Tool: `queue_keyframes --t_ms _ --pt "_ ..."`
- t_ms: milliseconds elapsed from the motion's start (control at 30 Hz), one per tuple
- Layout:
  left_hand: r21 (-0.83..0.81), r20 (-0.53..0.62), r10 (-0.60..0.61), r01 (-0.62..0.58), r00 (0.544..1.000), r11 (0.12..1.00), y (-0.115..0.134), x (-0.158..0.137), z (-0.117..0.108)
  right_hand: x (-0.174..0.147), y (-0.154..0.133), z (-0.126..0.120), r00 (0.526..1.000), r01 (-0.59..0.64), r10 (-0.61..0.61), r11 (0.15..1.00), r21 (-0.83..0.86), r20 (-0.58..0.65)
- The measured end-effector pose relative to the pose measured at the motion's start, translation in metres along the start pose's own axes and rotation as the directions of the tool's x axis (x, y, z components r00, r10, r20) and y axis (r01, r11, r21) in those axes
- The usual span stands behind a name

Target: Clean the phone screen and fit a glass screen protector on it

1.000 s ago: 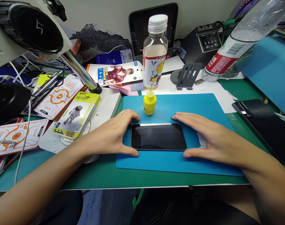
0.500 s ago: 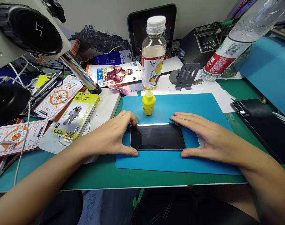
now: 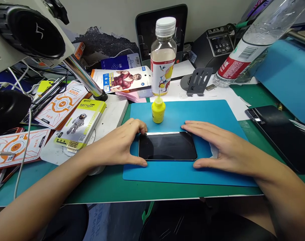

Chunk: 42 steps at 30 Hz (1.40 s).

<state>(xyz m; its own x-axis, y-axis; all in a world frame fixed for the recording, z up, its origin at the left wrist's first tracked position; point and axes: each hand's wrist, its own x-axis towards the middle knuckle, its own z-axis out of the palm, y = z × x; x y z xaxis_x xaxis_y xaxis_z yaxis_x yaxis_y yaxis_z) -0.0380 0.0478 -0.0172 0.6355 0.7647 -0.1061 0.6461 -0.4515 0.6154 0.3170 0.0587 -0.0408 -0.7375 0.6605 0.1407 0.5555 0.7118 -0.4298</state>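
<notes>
A smartphone (image 3: 167,146) with a dark, glossy screen lies flat, screen up, on a blue mat (image 3: 157,172). My left hand (image 3: 124,142) is closed about its left end, fingertips at the far edge and thumb at the near one. Around the right end, my right hand (image 3: 222,149) has its forefinger at the far corner and its thumb by the near corner; whether they touch the phone I cannot tell. A white tissue-like piece (image 3: 214,151) shows in that hand's palm, mostly hidden by it. Just beyond the phone stands a small yellow dropper bottle (image 3: 158,111).
Behind the mat stand a drink bottle (image 3: 164,57) and a grey stand (image 3: 199,81). A tilted water bottle (image 3: 234,65) is at the right rear. Battery packs (image 3: 81,123) and a microscope post (image 3: 83,75) occupy the left. A black flat device (image 3: 278,134) lies on the right.
</notes>
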Motion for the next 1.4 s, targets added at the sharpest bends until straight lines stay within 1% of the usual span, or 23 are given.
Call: queue_keyframes --t_ms 133,333,433,500,600,700,767,867,933,1100,1167,1300,1400 --pt "0.005 -0.004 -0.005 0.005 1.000 1.000 0.0005 -0.0002 -0.0008 0.0014 -0.0011 -0.0016 1.000 -0.013 0.012 1.000 0.018 0.008" --pt "-0.011 -0.015 -0.058 0.058 0.998 0.998 0.0007 -0.0015 -0.0010 0.0009 0.0004 -0.0005 1.000 -0.018 0.018 1.000 0.014 0.010" --pt "0.042 -0.022 -0.093 0.094 0.995 0.995 0.0025 -0.0010 -0.0016 0.0005 0.0014 0.0005 1.000 -0.004 0.004 1.000 0.005 0.012" --pt "0.095 -0.036 -0.096 0.099 0.995 0.991 0.0040 -0.0003 -0.0020 0.0005 0.0014 0.0004 1.000 -0.004 0.004 1.000 0.001 0.015" --pt "0.223 -0.070 -0.021 0.036 0.997 0.974 0.0055 0.0005 -0.0017 0.0006 0.0006 -0.0005 1.000 -0.015 0.015 1.000 0.005 0.015" --pt "0.381 -0.094 0.073 -0.032 0.993 0.924 0.0057 0.0004 -0.0007 0.0009 -0.0001 -0.0014 1.000 -0.022 0.022 1.000 0.019 0.015" --pt "0.423 -0.091 0.089 -0.042 0.992 0.905 0.0054 0.0003 -0.0003 0.0012 -0.0003 -0.0019 1.000 -0.026 0.026 0.999 0.029 0.016" --pt "0.405 -0.068 0.064 -0.031 0.996 0.914 0.0052 0.0003 -0.0010 0.0014 -0.0005 -0.0027 0.999 -0.030 0.029 0.999 0.039 0.018" --pt "0.364 -0.056 0.038 -0.015 0.998 0.931 0.0056 0.0004 -0.0023 0.0012 -0.0007 -0.0033 0.999 -0.041 0.041 0.998 0.040 0.016" --pt "0.211 -0.066 -0.074 0.086 0.995 0.974 0.0070 -0.0002 -0.0063 -0.0004 -0.0007 -0.0054 0.997 -0.081 0.080 0.995 0.052 0.017" --pt "0.192 -0.073 -0.078 0.090 0.994 0.977 0.0068 0.0000 -0.0071 -0.0007 -0.0005 -0.0059 0.997 -0.077 0.077 0.996 0.053 0.019" --pt "0.186 -0.088 -0.048 0.064 0.995 0.981 0.0058 0.0026 -0.0056 0.0004 -0.0011 -0.0063 0.997 -0.072 0.070 0.996 0.049 0.028" --pt "0.175 -0.123 -0.067 0.088 0.990 0.981 0.0062 0.0059 -0.0027 0.0025 -0.0035 -0.0072 0.997 -0.075 0.074 0.996 0.048 0.035"
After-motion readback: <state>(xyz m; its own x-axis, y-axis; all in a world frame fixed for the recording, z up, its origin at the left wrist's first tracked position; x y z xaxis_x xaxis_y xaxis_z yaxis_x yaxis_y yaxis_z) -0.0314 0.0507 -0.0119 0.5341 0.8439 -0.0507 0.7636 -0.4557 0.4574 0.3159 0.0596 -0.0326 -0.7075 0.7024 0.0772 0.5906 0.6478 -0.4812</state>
